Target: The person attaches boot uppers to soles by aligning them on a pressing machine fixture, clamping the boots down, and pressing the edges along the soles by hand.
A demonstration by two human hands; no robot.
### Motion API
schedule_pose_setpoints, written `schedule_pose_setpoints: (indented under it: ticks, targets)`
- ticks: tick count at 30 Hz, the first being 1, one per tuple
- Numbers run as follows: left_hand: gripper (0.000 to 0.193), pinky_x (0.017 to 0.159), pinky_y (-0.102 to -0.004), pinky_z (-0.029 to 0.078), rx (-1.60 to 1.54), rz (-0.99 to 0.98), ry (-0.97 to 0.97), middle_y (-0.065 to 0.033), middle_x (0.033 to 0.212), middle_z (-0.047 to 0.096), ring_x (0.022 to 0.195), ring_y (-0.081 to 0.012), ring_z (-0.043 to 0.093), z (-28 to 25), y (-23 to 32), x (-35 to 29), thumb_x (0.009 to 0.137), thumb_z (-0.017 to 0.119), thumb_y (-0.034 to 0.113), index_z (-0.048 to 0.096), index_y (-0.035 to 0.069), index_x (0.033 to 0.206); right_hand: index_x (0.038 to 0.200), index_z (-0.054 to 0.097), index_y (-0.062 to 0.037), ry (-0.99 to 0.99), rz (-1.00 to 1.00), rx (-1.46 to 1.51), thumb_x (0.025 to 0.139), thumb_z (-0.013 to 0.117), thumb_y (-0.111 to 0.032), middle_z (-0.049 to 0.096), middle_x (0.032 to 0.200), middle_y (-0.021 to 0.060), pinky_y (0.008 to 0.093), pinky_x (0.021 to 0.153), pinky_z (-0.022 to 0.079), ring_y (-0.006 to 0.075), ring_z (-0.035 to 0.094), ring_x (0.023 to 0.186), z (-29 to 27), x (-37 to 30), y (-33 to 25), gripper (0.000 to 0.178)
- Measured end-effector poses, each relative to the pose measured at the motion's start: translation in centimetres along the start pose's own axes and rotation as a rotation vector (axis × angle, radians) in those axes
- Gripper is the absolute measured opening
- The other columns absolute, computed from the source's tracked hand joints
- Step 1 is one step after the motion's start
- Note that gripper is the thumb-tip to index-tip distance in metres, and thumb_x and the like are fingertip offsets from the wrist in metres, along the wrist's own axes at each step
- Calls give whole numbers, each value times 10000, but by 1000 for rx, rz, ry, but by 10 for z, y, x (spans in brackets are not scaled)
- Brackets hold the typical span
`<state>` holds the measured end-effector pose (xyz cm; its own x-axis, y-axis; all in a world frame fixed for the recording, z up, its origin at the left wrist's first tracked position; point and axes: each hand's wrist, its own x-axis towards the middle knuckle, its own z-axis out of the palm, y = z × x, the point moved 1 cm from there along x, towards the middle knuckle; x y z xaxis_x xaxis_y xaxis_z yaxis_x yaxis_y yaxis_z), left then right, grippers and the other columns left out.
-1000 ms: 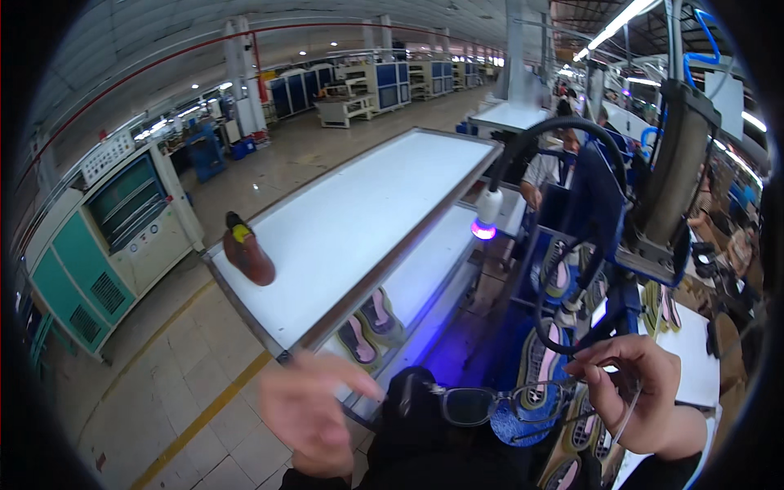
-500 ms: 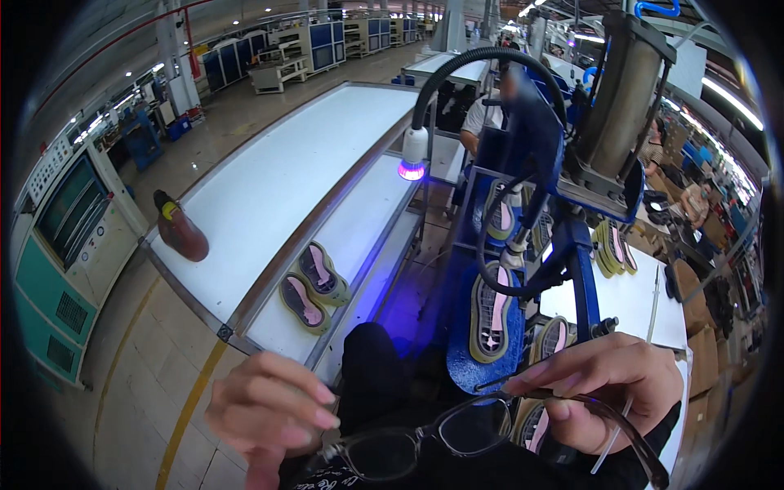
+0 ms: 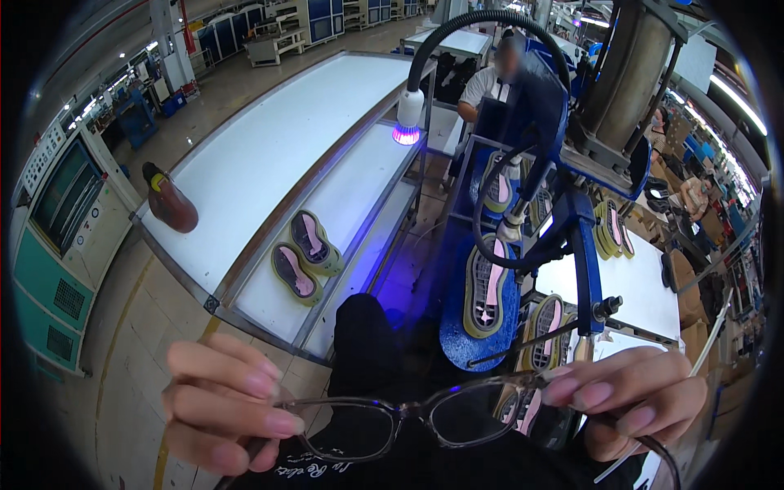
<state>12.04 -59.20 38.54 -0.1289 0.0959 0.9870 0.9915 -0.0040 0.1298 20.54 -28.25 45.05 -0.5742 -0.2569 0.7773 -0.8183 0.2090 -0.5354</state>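
Observation:
A pair of eyeglasses point(image 3: 412, 411) with a thin, clear-looking frame hangs low in front of me, lenses level, between both hands. My left hand point(image 3: 224, 404) is closed on the left hinge end, with the dark temple running back under the fingers. At the other hinge, the fingers of my right hand point(image 3: 629, 396) pinch the frame, and the right temple curves down past the palm. Beyond the glasses, an olive shoe sole point(image 3: 490, 286) with a pink strip lies on the blue plate point(image 3: 465, 351) of a press. Neither hand touches it.
A white worktable point(image 3: 278, 147) stretches away at left with a brown shoe last point(image 3: 173, 208). Two soles point(image 3: 296, 273) sit on its lower shelf. A purple-lit lamp point(image 3: 407, 135) hangs by the press cylinder point(image 3: 625, 73). More soles point(image 3: 545, 327) lie right. A co-worker point(image 3: 487, 88) sits behind.
My left hand has moved left and taken hold of the left side of the eyeglasses. The glasses have levelled out. My right hand has shifted slightly right, and the surroundings sit higher in view.

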Motion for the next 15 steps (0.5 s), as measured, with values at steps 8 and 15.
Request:
schedule_pose_setpoints:
  ticks: [8, 15]
  targets:
    - [342, 731, -285, 394, 103, -27, 202, 136, 860, 568, 923, -135, 446, 9, 7, 8, 991, 699, 368, 644, 341, 1328, 1163, 609, -98, 54, -149, 160, 925, 763, -160, 628, 1127, 78, 406, 886, 647, 232, 695, 1023, -2, 10, 13, 291]
    - [443, 705, -364, 416, -15, 115, -143, 81, 1192, 637, 985, -205, 495, -16, 19, 30, 1083, 480, 462, 463, 376, 1517, 768, 686, -111, -20, 95, 752, 693, 861, 100, 646, 1047, 28, 205, 830, 573, 73, 670, 952, -81, -71, 19, 284]
